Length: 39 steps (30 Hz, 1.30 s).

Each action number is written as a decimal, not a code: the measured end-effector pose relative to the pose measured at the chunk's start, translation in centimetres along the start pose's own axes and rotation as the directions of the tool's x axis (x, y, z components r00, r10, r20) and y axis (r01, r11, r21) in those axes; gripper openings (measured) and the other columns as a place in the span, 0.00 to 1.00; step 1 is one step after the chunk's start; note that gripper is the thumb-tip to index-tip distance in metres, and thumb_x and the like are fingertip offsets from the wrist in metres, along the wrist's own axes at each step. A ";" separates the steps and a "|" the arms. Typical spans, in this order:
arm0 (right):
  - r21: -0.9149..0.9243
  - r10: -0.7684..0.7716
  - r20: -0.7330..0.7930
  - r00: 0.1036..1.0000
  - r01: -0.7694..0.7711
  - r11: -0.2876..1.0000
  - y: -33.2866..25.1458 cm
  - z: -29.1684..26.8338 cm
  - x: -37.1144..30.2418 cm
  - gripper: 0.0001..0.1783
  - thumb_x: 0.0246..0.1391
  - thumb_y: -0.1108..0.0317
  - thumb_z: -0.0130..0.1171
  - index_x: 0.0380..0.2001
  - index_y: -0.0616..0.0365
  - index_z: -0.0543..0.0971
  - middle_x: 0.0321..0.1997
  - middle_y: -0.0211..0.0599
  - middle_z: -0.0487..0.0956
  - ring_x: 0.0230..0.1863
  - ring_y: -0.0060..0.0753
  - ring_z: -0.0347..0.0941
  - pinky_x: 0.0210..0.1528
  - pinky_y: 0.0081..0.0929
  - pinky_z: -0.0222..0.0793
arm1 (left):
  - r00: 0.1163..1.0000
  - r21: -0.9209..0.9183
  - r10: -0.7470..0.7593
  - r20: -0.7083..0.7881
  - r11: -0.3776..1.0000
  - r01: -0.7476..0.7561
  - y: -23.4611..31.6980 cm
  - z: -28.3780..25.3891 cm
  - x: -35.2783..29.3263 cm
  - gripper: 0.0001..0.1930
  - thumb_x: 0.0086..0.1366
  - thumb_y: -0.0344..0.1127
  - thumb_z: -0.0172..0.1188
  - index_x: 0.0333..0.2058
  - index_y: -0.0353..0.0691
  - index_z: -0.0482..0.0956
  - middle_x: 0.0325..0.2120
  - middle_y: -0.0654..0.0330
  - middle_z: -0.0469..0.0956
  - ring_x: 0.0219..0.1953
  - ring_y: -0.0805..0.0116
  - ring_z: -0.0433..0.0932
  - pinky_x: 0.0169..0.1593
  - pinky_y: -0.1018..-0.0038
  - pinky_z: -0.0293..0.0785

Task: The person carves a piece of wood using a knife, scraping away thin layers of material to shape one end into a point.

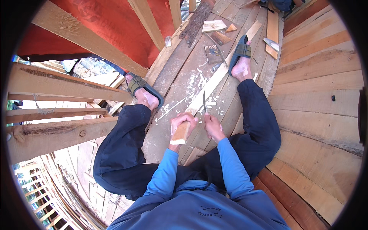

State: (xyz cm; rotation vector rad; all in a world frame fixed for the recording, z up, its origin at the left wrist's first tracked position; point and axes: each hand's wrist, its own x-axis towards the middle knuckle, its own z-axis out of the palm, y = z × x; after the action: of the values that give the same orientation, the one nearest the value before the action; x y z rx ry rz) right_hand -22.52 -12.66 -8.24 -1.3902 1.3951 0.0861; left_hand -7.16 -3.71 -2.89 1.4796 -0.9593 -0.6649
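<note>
A long, narrow wooden plank (209, 90) runs away from me along the floor, between my sandalled feet. Its near end is raised toward me, and my left hand (183, 122) is wrapped round it there. Close beside it on the right, my right hand (213, 126) grips a knife (204, 102) whose slim, dark blade points away from me. The blade looks to be just right of the plank; whether they touch I cannot tell. The knife's handle is mostly hidden in my fist. Pale wood shavings (199, 78) lie scattered around the plank.
Wood offcuts (214, 26), a small dark-stained block (213, 54) and a thin curved strip (217, 46) lie farther off. A bark-covered slab (197, 22) rests at the far left. A plank wall (314, 103) rises on my right; timber rails (65, 86) stand on my left.
</note>
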 end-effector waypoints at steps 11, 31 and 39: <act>0.613 -0.303 0.207 0.930 0.118 0.781 -5.5 -6.5 -10.1 0.21 0.74 0.48 0.49 0.53 0.55 0.72 0.21 0.24 0.69 0.11 0.12 0.59 0.11 0.16 0.50 | 0.964 0.238 0.200 0.176 0.941 -0.239 2.0 3.5 -0.4 0.10 0.50 0.33 0.72 0.25 0.43 0.77 0.23 0.58 0.79 0.31 0.57 0.78 0.43 0.65 0.66; 0.667 -0.263 0.452 0.852 -0.127 0.734 -4.7 -11.6 -12.8 0.09 0.63 0.68 0.57 0.44 0.59 0.78 0.26 0.25 0.72 0.16 0.13 0.64 0.13 0.16 0.56 | 0.729 0.192 0.674 -0.118 0.736 -0.649 32.4 -9.4 8.4 0.41 0.61 0.53 0.67 0.64 0.25 0.67 0.55 0.41 0.77 0.59 0.54 0.78 0.61 0.62 0.69; 0.673 -0.255 0.419 0.872 -0.109 0.732 -5.2 -11.2 -12.6 0.09 0.63 0.69 0.57 0.44 0.58 0.78 0.25 0.25 0.72 0.14 0.13 0.63 0.12 0.17 0.55 | 0.601 0.302 0.800 -0.006 0.574 -0.761 34.2 -9.8 10.6 0.41 0.60 0.50 0.68 0.64 0.28 0.67 0.57 0.42 0.76 0.59 0.53 0.77 0.62 0.61 0.68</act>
State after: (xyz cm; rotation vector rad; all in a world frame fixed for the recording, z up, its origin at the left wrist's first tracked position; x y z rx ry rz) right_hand -29.27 -13.78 7.99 -0.7161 0.7977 -0.1210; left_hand 0.01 -6.73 33.37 1.1170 -1.4931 0.2511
